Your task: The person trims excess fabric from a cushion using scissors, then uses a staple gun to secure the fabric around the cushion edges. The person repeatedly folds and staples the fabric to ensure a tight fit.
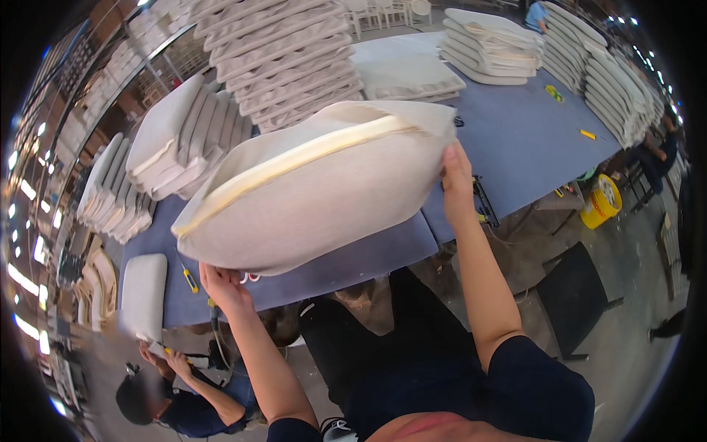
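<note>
I hold a large off-white seat cushion [317, 191] up in front of me, above the edge of a blue-covered work table [515, 140]. A pale yellow open seam runs along its upper side. My left hand [221, 286] grips its lower left corner from beneath. My right hand [455, 173] grips its right end, fingers pressed on the fabric. The cushion hides much of the table behind it.
Stacks of similar cushions [287, 59] fill the table's far side and left [184, 140], more at right [604, 81]. A yellow-handled tool [190, 280] lies near the table edge. A person [184, 398] crouches lower left. A yellow bucket [600, 202] and a dark stool [578, 295] stand on the floor.
</note>
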The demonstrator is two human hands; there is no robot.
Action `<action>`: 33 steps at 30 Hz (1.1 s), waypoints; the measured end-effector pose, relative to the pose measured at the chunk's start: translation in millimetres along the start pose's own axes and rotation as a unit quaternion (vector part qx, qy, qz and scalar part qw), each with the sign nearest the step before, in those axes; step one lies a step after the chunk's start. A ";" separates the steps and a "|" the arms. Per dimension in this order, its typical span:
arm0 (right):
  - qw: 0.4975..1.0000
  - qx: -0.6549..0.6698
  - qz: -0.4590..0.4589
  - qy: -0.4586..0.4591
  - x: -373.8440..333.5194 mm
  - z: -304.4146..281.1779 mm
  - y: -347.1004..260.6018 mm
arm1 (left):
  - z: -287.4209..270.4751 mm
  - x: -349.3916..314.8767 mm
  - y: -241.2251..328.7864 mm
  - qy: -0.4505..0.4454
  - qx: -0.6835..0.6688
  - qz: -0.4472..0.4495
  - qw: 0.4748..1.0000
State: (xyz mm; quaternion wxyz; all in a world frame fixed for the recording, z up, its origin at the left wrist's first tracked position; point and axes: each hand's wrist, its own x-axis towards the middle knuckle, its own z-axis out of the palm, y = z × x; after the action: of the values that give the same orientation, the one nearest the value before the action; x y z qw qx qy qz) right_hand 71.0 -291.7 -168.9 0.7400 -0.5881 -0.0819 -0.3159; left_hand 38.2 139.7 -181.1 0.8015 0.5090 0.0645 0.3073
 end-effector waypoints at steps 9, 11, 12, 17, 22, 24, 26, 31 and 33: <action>0.999 -0.002 -0.042 0.022 32.5 22.7 2.4 | 67.5 -61.0 33.2 0.004 -0.074 0.068 0.995; 0.999 0.002 -0.038 0.024 38.9 25.8 6.1 | 71.5 -62.4 34.7 -0.138 0.010 0.155 0.978; 0.999 0.010 -0.030 0.020 40.4 29.8 5.1 | 83.9 -66.4 38.6 -0.199 0.070 0.198 0.957; 0.999 -0.003 -0.022 0.033 32.4 24.3 1.4 | 185.6 -96.8 55.9 -0.373 0.299 0.372 0.796; 0.999 0.005 -0.030 0.022 15.9 16.1 -8.8 | 298.6 -72.4 44.7 -0.381 0.360 0.505 0.685; 0.999 0.011 -0.026 0.016 11.3 12.4 -14.2 | 323.3 -63.3 49.7 -0.420 0.396 0.467 0.669; 1.000 0.008 -0.018 0.013 8.6 6.4 -15.8 | 338.5 -55.9 53.9 -0.468 0.432 0.369 0.677; 0.998 -0.058 0.015 0.000 4.1 -10.3 -37.3 | 347.5 -65.0 33.5 -0.470 0.312 0.297 0.770; 0.999 -0.037 0.013 0.010 12.0 -16.5 -48.3 | 339.4 -69.2 28.0 -0.462 0.293 0.314 0.776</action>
State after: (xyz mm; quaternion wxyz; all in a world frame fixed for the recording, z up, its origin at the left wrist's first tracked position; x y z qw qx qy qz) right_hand 49.1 -316.6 -128.3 0.7224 -0.6131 -0.0555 -0.3150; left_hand 111.9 -154.2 -11.0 0.4064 0.7920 -0.3899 0.2358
